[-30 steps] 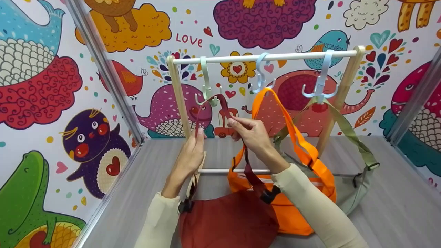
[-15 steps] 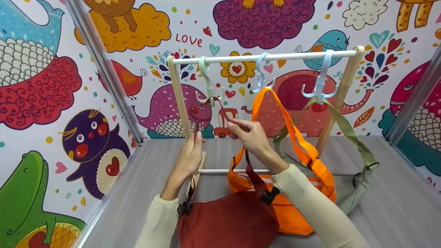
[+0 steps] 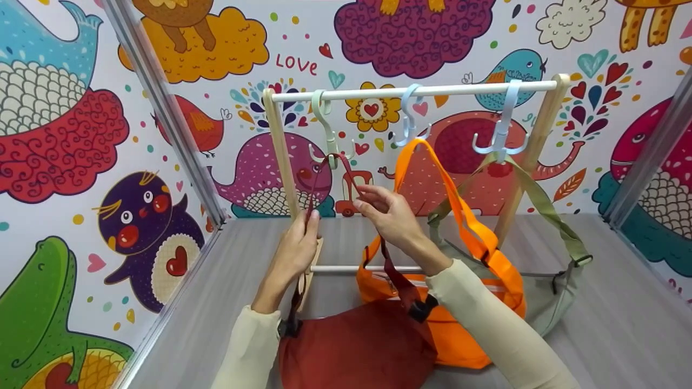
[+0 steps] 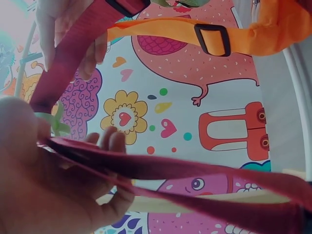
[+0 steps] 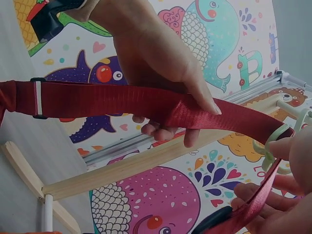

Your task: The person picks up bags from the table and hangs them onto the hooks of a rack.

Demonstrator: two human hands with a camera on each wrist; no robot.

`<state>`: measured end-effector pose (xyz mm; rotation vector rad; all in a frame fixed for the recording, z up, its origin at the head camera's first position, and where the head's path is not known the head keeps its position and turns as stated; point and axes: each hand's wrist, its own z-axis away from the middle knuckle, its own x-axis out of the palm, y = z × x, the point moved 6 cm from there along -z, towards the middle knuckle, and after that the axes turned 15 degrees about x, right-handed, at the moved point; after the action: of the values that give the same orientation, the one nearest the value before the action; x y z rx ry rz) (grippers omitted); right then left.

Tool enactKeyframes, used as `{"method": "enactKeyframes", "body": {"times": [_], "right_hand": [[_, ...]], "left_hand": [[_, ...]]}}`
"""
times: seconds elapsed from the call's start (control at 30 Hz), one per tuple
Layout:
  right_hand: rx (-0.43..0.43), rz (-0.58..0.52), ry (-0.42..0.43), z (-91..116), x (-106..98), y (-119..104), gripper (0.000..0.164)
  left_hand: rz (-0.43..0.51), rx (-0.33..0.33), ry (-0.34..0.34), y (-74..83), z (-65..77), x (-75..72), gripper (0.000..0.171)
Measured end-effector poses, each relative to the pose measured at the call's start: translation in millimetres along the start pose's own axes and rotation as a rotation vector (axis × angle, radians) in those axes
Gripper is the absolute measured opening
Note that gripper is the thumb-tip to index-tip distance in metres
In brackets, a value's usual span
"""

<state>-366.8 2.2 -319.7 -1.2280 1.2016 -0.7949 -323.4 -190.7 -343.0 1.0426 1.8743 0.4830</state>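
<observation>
A dark red crossbody bag [image 3: 359, 346] hangs low in front, its strap [image 5: 112, 100] looped over a pale green hook [image 3: 331, 143]. On the strap's left run, my left hand [image 3: 296, 243] pinches it, thumb against the webbing and fingers behind. My right hand [image 3: 392, 219] holds the other run loosely between thumb and fingers, below the hook. In the left wrist view, the webbing passes in front of the right fingers [image 4: 92, 61]. Black buckles [image 3: 421, 308] join the strap to the bag.
A white rail [image 3: 373, 93] on wooden posts carries the hooks. Right of my hands, an orange bag [image 3: 459, 335] hangs from one blue hook [image 3: 412, 119] and a grey-green bag [image 3: 562, 302] from another [image 3: 503, 135]. Patterned panels stand behind and beside the rack.
The strap's loop has dropped slightly and now lies narrower over the green hook, which has swung a little right. My right thumb and index finger have eased apart.
</observation>
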Motion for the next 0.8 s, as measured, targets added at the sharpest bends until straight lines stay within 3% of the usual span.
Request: {"method": "enactKeyframes", "body": {"times": [0.13, 0.8], "right_hand": [[-0.008, 0.027, 0.001, 2, -1, 2, 0.047], [-0.017, 0.068, -0.049, 26, -10, 4, 0.056]], "left_hand": [[-0.012, 0.027, -0.003, 1.5, -0.2, 2.0, 0.031], [0.014, 0.005, 0.007, -1.8, 8.3, -0.5, 0.046]]}}
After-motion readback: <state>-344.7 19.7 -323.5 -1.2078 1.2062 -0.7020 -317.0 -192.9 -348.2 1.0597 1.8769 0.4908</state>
